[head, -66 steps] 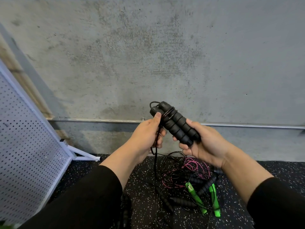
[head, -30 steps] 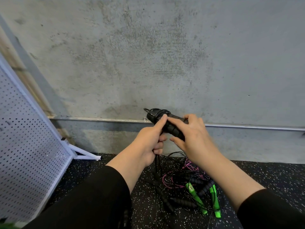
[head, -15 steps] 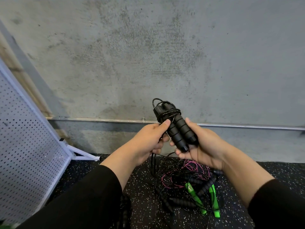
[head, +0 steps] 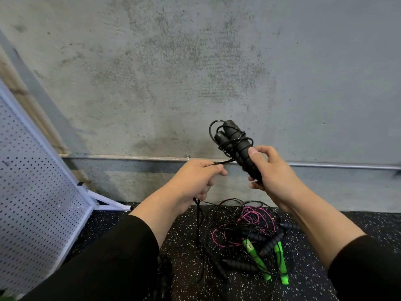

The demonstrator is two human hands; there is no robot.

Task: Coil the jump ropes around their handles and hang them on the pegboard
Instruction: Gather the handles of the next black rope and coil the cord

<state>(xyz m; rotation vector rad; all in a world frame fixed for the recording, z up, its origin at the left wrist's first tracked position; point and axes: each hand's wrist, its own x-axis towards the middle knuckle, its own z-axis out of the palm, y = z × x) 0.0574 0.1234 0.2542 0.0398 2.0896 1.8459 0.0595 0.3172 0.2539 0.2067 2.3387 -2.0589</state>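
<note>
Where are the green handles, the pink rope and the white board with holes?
green handles point(head: 280, 262), head view, middle of the right one
pink rope point(head: 253, 216), head view, upper loop
pegboard point(head: 32, 181), head view, perforated face

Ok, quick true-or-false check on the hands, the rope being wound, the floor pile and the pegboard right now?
1. The right hand grips a pair of black foam handles. True.
2. The left hand is empty. False: it pinches the black rope leading to the handles.
3. A few turns of rope already wrap the handles. True.
4. The green-handled rope hangs on the pegboard. False: it lies in the floor pile.
5. A pink rope lies in that pile. True.
</note>
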